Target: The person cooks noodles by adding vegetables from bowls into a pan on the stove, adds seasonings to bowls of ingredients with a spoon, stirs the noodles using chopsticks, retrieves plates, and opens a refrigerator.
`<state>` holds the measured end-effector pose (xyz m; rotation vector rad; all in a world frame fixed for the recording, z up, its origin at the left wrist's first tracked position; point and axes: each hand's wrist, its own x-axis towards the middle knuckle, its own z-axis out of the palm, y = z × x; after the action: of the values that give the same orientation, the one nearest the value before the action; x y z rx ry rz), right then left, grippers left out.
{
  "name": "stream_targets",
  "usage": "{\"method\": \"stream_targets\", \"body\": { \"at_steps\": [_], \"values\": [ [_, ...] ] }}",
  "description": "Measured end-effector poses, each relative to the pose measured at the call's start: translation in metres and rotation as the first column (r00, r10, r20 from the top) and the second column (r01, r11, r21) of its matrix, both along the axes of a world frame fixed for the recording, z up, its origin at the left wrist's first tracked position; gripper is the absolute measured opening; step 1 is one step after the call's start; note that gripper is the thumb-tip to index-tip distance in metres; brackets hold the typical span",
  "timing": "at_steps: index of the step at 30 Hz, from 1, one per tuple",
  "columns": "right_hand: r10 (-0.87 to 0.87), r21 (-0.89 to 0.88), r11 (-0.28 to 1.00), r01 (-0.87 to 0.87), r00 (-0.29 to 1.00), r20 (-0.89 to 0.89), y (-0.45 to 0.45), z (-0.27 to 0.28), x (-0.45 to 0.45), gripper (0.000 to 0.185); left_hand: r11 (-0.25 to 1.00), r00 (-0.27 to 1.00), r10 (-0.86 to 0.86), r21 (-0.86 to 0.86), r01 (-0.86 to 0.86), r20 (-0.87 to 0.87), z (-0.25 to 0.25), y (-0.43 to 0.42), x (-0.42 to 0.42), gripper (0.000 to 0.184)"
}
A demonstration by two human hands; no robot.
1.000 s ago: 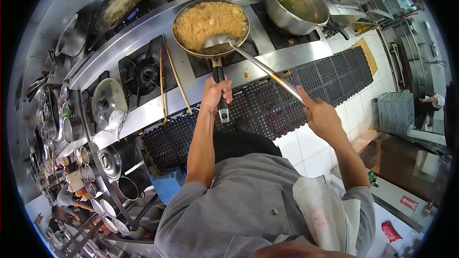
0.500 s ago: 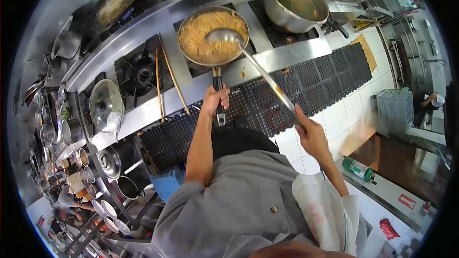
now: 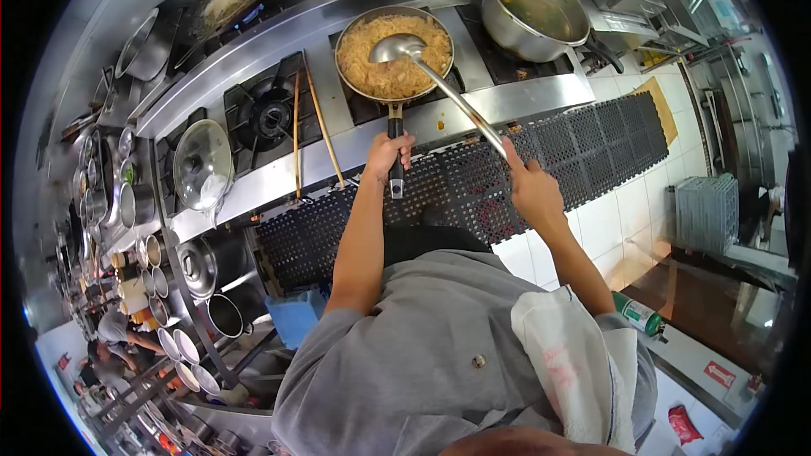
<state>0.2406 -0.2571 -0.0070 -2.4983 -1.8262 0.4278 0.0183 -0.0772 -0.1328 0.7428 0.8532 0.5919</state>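
Holding pan handle [image 3: 395, 125], ladle [image 3: 399, 47]; towel print [image 3: 560, 365] unreadable

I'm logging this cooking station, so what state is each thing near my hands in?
Frying pan: uncovered, holding noodles
Ladle: bowl in noodles
Left hand: gripping pan handle
Right hand: gripping ladle handle
Pot: uncovered, holding soup
Chopsticks: lying on stove
Glass lid: resting over stove

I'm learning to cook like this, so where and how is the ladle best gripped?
Probably by the outer end of the ladle's long handle, coming from the person's right, where the right hand holds it. The bowl is in the pan with the food, while the handle slants out past the rim toward that side, away from the left hand.
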Motion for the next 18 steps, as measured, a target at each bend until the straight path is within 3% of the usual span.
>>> {"method": "stream_targets", "body": {
  "at_steps": [5, 7, 9, 11, 13, 15, 17, 18],
  "values": [
    [-0.014, 0.183, 0.982, 0.038, 0.991, -0.132, -0.009, -0.030, 0.003, 0.068, 0.994, 1.000, -0.028, 0.102, 0.029, -0.005, -0.021, 0.014, 0.016, 0.016],
    [-0.008, 0.241, 0.969, 0.050, 0.985, -0.173, -0.010, -0.045, -0.003, 0.066, 0.997, 0.999, -0.043, 0.060, 0.042, 0.010, -0.021, 0.013, 0.016, 0.017],
    [-0.040, 0.370, 0.911, 0.181, 0.933, -0.357, -0.008, -0.060, -0.006, 0.060, 0.997, 0.998, 0.052, -0.051, -0.055, -0.043, 0.008, -0.004, 0.014, 0.025],
    [-0.039, 0.366, 0.915, 0.170, 0.940, -0.338, 0.004, -0.075, -0.009, 0.053, 0.992, 0.997, 0.071, -0.104, -0.069, 0.014, 0.000, -0.028, -0.009, 0.034],
    [-0.006, 0.507, 0.848, 0.152, 0.961, -0.278, 0.028, -0.087, -0.013, 0.048, 0.949, 0.973, 0.231, -0.227, -0.219, 0.028, -0.021, -0.057, -0.040, 0.035],
    [-0.002, 0.471, 0.872, 0.133, 0.963, -0.269, 0.061, -0.091, -0.020, 0.050, 0.948, 0.924, 0.221, -0.153, -0.278, -0.313, -0.053, -0.081, -0.088, 0.032],
    [-0.065, 0.315, 0.942, 0.118, 0.983, -0.174, 0.089, -0.086, -0.029, 0.057, 0.940, 0.829, 0.322, 0.052, -0.337, -0.457, -0.067, -0.098, -0.133, 0.026],
    [-0.062, 0.292, 0.951, 0.104, 0.987, -0.151, 0.096, -0.092, -0.033, 0.063, 0.889, 0.789, 0.455, 0.155, -0.431, -0.412, -0.076, -0.100, -0.157, 0.021]
  ]
}}
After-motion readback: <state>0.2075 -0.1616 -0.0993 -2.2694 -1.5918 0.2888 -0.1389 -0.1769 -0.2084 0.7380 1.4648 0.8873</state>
